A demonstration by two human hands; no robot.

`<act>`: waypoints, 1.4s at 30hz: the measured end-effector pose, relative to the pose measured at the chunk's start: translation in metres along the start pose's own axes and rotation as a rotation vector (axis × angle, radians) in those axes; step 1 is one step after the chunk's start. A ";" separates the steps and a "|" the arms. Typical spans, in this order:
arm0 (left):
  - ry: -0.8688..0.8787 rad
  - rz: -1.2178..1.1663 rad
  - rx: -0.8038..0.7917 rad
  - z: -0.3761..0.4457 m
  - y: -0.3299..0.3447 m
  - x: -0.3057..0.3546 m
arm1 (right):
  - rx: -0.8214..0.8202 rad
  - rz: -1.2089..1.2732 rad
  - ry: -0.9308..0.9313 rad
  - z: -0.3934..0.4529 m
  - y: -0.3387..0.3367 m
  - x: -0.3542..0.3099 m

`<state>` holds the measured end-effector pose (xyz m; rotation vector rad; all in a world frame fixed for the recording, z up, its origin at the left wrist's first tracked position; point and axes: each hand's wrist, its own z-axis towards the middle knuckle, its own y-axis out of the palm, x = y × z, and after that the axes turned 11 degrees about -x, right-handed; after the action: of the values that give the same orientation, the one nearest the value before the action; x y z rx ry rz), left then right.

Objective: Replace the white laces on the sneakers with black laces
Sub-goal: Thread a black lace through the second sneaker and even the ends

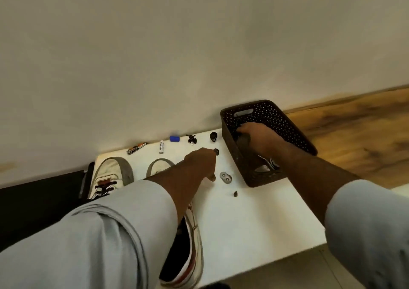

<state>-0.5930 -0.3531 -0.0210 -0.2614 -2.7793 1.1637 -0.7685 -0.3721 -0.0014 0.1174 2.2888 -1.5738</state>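
Head view: white canvas sneakers (110, 178) are logged on the white desk (254, 218), left hand (202, 160) beside them with grip unclear, right hand (254, 138) curled on something dark inside the perforated brown plastic basket (287, 120); a snagged lace could drag the basket off.

Both arms are reaching forward, pale sleeves pushed up above the forearms. Left hand (200, 163) is extending toward the far centre, back of hand up, fingers curled at the far end; whether they are pinching anything cannot be told. Right hand (254, 138) is reaching farther and to the right, wrist angled down, fingers curling into a grip around something dark; fingertips partly hidden.
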 end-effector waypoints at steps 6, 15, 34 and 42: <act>0.001 0.074 -0.045 0.040 0.003 -0.005 | -0.153 -0.346 -0.033 0.077 0.023 0.025; 0.060 0.065 0.046 0.050 0.016 -0.006 | -0.098 -0.345 0.092 0.108 0.017 0.031; 0.501 -1.407 0.451 -0.160 0.037 -0.105 | 0.073 1.078 -0.392 -0.079 -0.018 -0.173; 0.380 -1.560 0.707 -0.192 0.095 -0.158 | 0.017 1.425 -0.292 -0.092 0.069 -0.261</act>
<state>-0.3944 -0.1867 0.0385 1.2841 -1.2607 1.1597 -0.5295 -0.2266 0.0543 1.1231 1.2716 -0.7184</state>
